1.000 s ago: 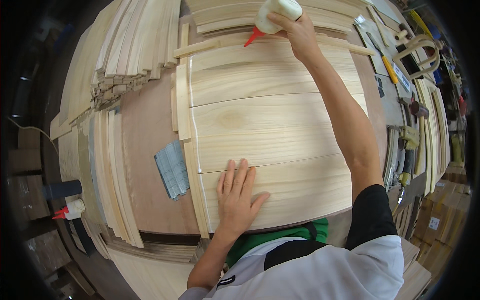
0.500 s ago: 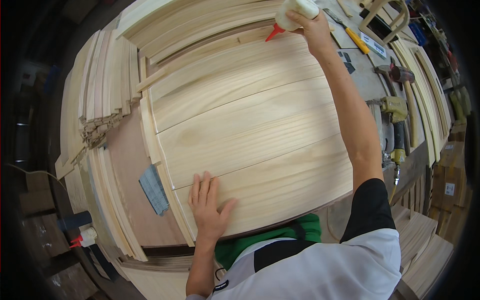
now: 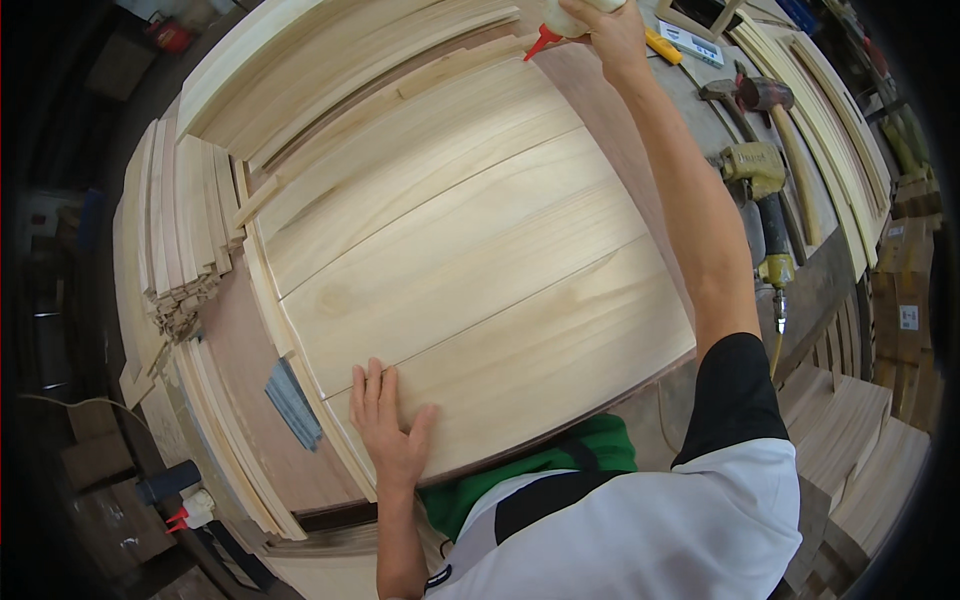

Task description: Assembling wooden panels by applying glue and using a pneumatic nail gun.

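Observation:
A pale wooden panel [image 3: 450, 255], made of several boards with thin seams between them, lies in front of me. My left hand [image 3: 388, 425] rests flat on its near left corner, fingers spread. At the far right corner, my right hand [image 3: 612, 35] grips a white glue bottle [image 3: 563, 18], tilted so that its red nozzle points down at the panel's edge. The top of the bottle is cut off by the picture's upper border. A thin whitish line runs along the panel's left edge, beside a wooden strip [image 3: 268, 300].
Stacked slats [image 3: 180, 220] stand at the left, near a grey-blue piece [image 3: 292, 405]. Longer boards [image 3: 330, 80] lie beyond the panel. A hammer [image 3: 775, 98] and a nail gun [image 3: 755, 170] lie at the right. Another white bottle [image 3: 199, 508] with red tips sits lower left.
The glue bottle's nozzle has come to the panel's far right corner, close to the edge. My left hand stays flat at the near left corner. The whole view has shifted slightly.

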A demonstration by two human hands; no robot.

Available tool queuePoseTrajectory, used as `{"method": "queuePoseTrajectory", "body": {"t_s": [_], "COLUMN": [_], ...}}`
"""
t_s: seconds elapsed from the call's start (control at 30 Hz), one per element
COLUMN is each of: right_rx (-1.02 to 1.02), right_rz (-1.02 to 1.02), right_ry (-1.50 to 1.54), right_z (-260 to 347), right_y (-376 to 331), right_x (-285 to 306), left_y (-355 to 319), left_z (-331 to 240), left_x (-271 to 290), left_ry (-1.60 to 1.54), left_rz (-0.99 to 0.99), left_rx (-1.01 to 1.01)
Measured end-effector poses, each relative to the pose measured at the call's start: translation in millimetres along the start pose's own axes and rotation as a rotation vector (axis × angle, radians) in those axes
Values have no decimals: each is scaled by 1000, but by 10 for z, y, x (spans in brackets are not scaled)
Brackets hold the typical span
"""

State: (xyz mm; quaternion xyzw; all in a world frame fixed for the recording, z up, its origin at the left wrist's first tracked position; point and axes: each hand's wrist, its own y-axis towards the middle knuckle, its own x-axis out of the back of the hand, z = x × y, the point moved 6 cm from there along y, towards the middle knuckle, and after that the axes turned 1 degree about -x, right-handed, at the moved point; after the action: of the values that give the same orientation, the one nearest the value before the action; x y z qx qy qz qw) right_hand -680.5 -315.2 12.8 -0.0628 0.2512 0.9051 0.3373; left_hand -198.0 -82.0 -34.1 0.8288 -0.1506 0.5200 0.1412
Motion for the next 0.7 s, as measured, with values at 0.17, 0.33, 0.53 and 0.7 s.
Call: {"method": "queuePoseTrajectory", "body": {"t_s": [0.17, 0.33, 0.53, 0.7], "right_rx": [-15, 16, -106, -110], "right_rz": [7, -73, 8, 16], "right_ry": [-79, -82, -183, -175], "right_z": [86, 317, 604, 807], "right_y": [-88, -337, -716, -973], "right_x": [230, 398, 527, 773], "left_y": [-2, -20, -41, -8], "left_z": [-18, -11, -13, -23], "left_x": [-18, -26, -25, -48], "left_ry": [17, 15, 8, 3], "left_rz": [-4, -27, -34, -56], "left_rx": [-11, -18, -12, -36]}}
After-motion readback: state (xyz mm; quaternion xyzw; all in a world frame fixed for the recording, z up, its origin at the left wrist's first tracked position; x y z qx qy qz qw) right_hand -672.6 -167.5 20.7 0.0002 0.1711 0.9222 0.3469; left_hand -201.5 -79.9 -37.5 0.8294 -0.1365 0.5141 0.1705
